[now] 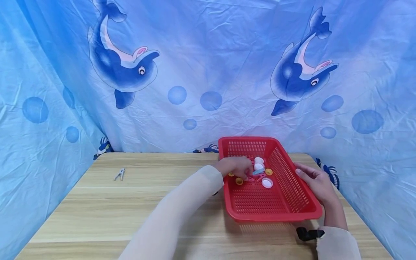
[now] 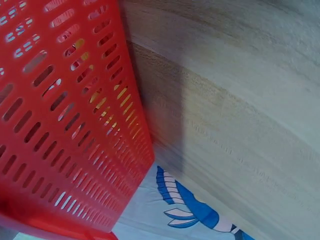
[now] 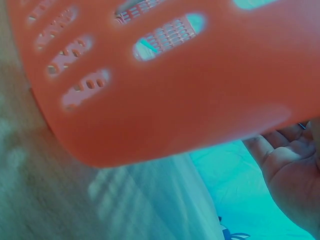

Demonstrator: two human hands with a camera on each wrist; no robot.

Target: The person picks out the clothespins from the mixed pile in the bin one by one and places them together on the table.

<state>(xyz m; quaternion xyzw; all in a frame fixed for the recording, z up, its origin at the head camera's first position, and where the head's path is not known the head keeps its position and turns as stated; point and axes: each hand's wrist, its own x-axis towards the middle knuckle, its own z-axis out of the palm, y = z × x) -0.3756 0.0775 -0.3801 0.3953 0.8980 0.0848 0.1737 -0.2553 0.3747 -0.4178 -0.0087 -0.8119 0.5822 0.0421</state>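
A red slotted plastic basket stands at the right of the table. My left hand reaches over its left wall, fingers bent down among small things. Pink clothespins lie around the fingertips; I cannot tell whether one is pinched. Beside them are a light blue clothespin, white round lids and yellow caps. My right hand holds the basket's right rim, thumb over the edge; the right wrist view shows its palm outside the wall. The left hand is out of the left wrist view.
A pale clothespin lies alone on the wooden table, towards the back left. A blue curtain with dolphins hangs behind and at both sides. A black strap piece sticks out at my right wrist.
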